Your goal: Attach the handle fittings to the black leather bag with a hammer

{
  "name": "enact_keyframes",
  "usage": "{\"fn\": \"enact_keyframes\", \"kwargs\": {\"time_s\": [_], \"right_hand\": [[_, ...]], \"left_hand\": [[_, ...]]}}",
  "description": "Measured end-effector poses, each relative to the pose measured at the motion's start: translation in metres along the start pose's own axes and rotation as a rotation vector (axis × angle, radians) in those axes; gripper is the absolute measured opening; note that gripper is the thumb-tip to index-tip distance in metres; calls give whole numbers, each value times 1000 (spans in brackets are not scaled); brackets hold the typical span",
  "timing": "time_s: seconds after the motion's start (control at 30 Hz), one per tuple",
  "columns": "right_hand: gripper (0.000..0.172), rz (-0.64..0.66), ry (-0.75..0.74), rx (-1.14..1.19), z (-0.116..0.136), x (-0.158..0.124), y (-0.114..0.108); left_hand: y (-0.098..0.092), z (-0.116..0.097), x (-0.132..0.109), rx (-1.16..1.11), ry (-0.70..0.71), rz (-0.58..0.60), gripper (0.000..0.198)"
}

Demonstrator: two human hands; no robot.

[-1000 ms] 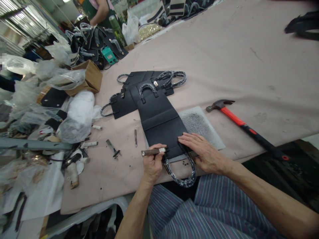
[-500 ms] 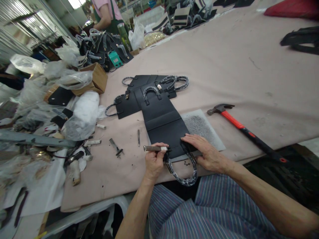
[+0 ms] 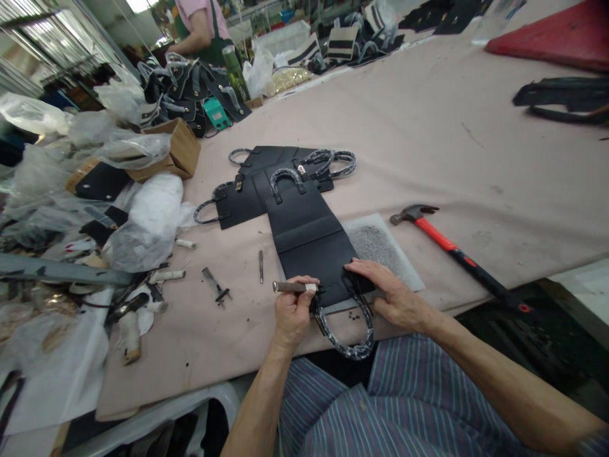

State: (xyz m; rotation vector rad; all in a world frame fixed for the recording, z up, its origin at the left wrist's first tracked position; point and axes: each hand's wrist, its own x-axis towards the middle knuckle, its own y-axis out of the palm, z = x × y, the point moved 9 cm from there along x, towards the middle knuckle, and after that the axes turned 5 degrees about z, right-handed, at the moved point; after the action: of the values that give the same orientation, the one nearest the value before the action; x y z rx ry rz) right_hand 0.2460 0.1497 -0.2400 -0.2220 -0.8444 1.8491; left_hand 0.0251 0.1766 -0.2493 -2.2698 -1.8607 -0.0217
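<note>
A black leather bag panel (image 3: pixel 309 238) lies flat near the table's front edge, partly over a grey punching pad (image 3: pixel 380 244). Its wrapped handle (image 3: pixel 345 343) hangs over the edge toward me. My left hand (image 3: pixel 291 312) is closed around a metal punch tool (image 3: pixel 290 287) whose tip rests at the panel's lower left corner. My right hand (image 3: pixel 390 295) lies with fingers stretched out on the panel's lower right corner, pressing it down.
A red-handled hammer (image 3: pixel 451 251) lies to the right of the pad. More black panels with handles (image 3: pixel 280 168) sit behind. Small punches (image 3: pixel 261 265) and tools lie to the left beside plastic bags (image 3: pixel 147 222) and a cardboard box (image 3: pixel 178 149). Another person (image 3: pixel 193 28) stands at the far end.
The camera view has shifted slightly. Both hands stay on the panel's near edge, the right hand drawn a little closer to the handle.
</note>
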Motion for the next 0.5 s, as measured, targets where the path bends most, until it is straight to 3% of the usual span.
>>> {"fn": "enact_keyframes", "kwargs": {"time_s": [0.37, 0.5], "right_hand": [[87, -47, 82, 65, -3, -4, -2], [88, -82, 99, 78, 8, -8, -1]], "left_hand": [[-1, 1, -1, -18, -12, -6, 15], [-2, 0, 1, -89, -34, -33, 16]]}}
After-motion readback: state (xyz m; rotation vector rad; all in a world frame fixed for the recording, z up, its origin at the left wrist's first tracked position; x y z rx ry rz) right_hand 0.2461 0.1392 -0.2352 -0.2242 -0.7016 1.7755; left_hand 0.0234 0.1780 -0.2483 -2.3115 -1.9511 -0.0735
